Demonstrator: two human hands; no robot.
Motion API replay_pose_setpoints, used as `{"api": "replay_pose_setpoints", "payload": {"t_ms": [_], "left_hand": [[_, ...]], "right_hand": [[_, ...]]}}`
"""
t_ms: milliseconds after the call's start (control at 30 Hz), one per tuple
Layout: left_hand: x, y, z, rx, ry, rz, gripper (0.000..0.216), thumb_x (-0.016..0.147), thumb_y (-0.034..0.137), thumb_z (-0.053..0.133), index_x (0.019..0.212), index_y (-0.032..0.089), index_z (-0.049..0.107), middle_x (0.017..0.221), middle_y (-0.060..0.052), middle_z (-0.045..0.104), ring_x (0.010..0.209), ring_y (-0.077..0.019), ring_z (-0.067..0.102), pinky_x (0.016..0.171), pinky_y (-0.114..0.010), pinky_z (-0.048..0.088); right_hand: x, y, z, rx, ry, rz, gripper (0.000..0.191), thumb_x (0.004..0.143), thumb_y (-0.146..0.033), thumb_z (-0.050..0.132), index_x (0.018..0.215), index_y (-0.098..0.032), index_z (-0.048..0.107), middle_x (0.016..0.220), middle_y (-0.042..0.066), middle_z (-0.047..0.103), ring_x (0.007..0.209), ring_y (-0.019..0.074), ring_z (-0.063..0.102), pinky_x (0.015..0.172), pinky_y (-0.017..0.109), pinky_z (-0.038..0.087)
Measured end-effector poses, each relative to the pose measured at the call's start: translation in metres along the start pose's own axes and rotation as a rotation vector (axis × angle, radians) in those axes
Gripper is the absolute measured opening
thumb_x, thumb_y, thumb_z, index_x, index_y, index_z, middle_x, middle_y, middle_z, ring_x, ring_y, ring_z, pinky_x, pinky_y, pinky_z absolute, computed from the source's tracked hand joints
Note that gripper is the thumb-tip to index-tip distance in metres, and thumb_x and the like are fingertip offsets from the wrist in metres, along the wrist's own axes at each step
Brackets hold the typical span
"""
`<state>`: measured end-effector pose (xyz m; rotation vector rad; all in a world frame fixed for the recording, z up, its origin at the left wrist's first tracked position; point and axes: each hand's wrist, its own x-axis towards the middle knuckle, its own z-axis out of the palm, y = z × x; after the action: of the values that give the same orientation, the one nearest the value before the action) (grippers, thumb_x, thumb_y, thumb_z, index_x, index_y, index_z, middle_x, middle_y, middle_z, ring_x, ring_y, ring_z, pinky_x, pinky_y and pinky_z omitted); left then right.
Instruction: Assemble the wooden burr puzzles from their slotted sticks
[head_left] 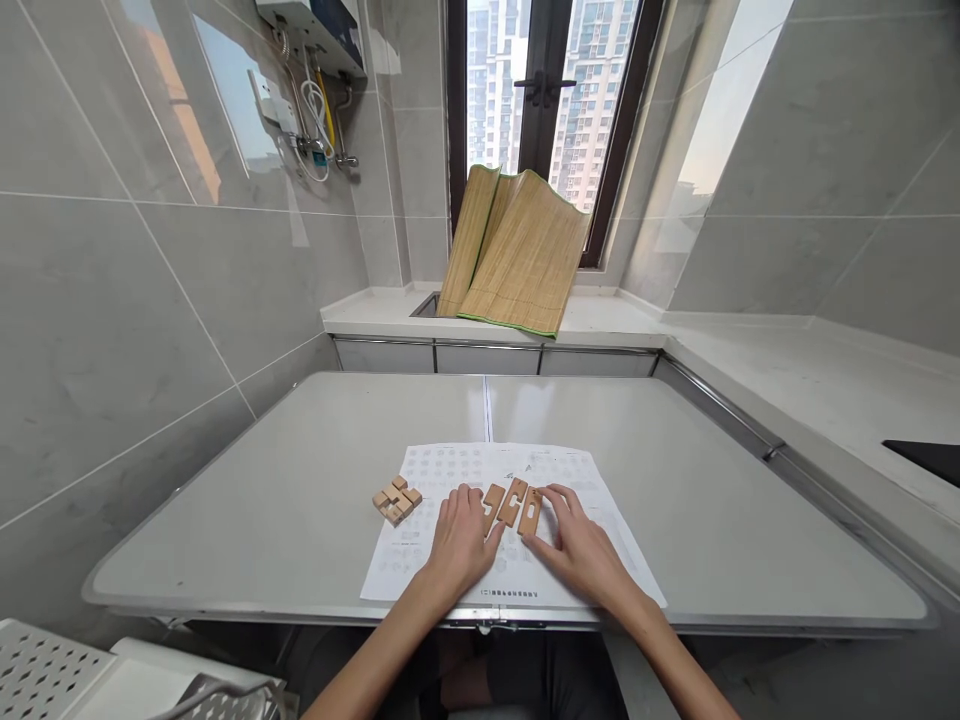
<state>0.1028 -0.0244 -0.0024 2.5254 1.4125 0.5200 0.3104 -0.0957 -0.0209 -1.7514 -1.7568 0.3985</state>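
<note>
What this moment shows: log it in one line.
left hand: at left wooden piece; right hand: at right wooden piece; middle piece: between them; printed sheet: beneath

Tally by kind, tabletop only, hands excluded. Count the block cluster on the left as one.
Flat wooden pieces: 3
Wooden block cluster: 1
Printed sheet: 1
Total: 5

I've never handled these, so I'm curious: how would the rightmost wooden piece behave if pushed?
The slotted piece, small and wooden, is probably stiff and light. Seemingly flat on the paper, it would likely slide, not roll.
</note>
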Motion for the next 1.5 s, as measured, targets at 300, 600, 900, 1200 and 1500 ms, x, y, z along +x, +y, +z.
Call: {"api": "replay_pose_setpoints", "payload": {"t_ms": [300, 600, 900, 1200, 1500], "left_hand": [[-0.004, -0.013, -0.015, -0.109, -0.074, -0.088, 0.015, 0.098, 0.028, 0.052, 0.105, 0.017, 0.058, 0.109, -0.014, 0.068, 0.1, -0.031, 0.065, 0.084, -0.04, 0.047], [-0.022, -0.025, -0.018, -0.955, -0.099, -0.213, 0.049, 0.099, 0.061, 0.053, 0.117, 0.017, 0.064, 0.064, 0.003, 0.057, 0.054, -0.0137, 0.048, 0.058, -0.026, 0.036], [-0.049, -0.026, -0.017, -1.337, -0.211, -0.25, 0.056, 0.086, 0.067, 0.071, 0.107, 0.015, 0.065, 0.06, 0.01, 0.037, 0.048, -0.0051, 0.024, 0.049, -0.022, 0.017], [-0.05, -0.023, -0.023, -1.36, -0.255, -0.252, 0.053, 0.087, 0.066, 0.071, 0.101, 0.016, 0.064, 0.063, 0.01, 0.036, 0.05, -0.0054, 0.025, 0.05, -0.023, 0.018], [-0.05, -0.025, -0.018, -1.332, -0.278, -0.251, 0.051, 0.09, 0.065, 0.068, 0.103, 0.016, 0.062, 0.064, 0.009, 0.039, 0.051, -0.0062, 0.027, 0.049, -0.023, 0.019]], "right_hand": [[0.014, -0.004, -0.005, -0.083, -0.007, 0.029, 0.049, 0.09, -0.043, 0.066, 0.134, -0.024, 0.057, 0.136, 0.011, 0.066, 0.094, 0.0267, 0.072, 0.079, 0.038, 0.052], [-0.007, -0.024, -0.01, 0.465, 0.051, -0.11, 0.058, 0.086, -0.042, 0.077, 0.139, -0.027, 0.058, 0.152, 0.014, 0.055, 0.067, 0.0153, 0.066, 0.06, 0.034, 0.058], [-0.026, -0.047, 0.001, 0.612, -0.023, -0.203, 0.063, 0.088, -0.035, 0.079, 0.146, -0.033, 0.056, 0.159, 0.014, 0.045, 0.071, 0.0163, 0.067, 0.055, 0.033, 0.057], [-0.031, -0.045, 0.001, 0.666, -0.081, -0.095, 0.065, 0.085, -0.035, 0.08, 0.146, -0.034, 0.058, 0.162, 0.013, 0.045, 0.078, 0.019, 0.07, 0.062, 0.035, 0.059], [-0.041, -0.04, 0.002, 0.64, -0.129, 0.02, 0.079, 0.081, -0.029, 0.083, 0.153, -0.03, 0.05, 0.098, 0.004, 0.075, 0.07, 0.02, 0.069, 0.066, 0.034, 0.058]]}}
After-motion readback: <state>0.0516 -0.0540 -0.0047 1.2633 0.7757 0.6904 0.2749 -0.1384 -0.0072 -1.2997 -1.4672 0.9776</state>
